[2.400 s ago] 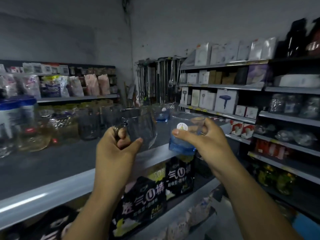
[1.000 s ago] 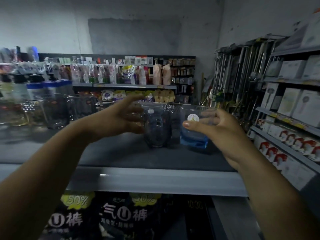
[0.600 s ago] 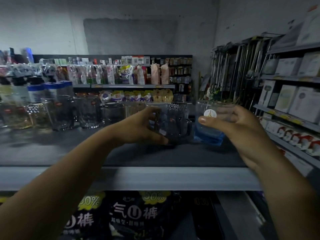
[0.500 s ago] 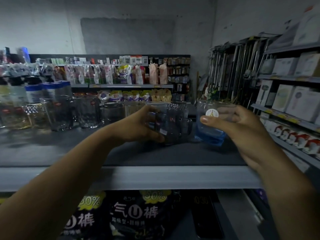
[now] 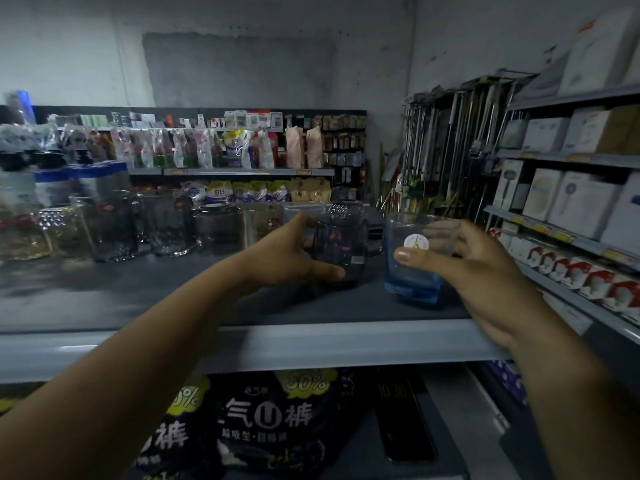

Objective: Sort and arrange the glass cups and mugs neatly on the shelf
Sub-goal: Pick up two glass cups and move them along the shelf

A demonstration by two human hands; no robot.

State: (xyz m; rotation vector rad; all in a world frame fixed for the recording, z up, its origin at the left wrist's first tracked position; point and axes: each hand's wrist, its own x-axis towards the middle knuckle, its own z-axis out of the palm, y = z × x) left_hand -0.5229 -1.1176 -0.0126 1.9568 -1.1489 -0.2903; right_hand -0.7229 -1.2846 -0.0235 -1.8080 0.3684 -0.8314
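My left hand (image 5: pixel 287 256) grips a dark smoky glass mug (image 5: pixel 341 249) that stands on the grey shelf (image 5: pixel 173 299), thumb in front and fingers behind it. My right hand (image 5: pixel 481 271) holds a blue-bottomed glass cup (image 5: pixel 412 271) with a round white sticker, at the shelf's right end; whether its base touches the shelf I cannot tell. The two glasses are a short gap apart. A row of clear glass mugs (image 5: pixel 166 223) and cups (image 5: pixel 104 230) lines the back of the shelf to the left.
Blue-lidded jars (image 5: pixel 52 188) stand at the far left. Black packets (image 5: pixel 270 424) fill the shelf below. Boxed goods (image 5: pixel 571 202) line the racks on the right, with hanging metal utensils (image 5: pixel 450 150) beyond. Bare shelf surface lies left of my left hand.
Both glasses came from in front of the shelf onto it. In the last half second the blue cup has sunk lower toward the shelf top; the dark mug has barely moved.
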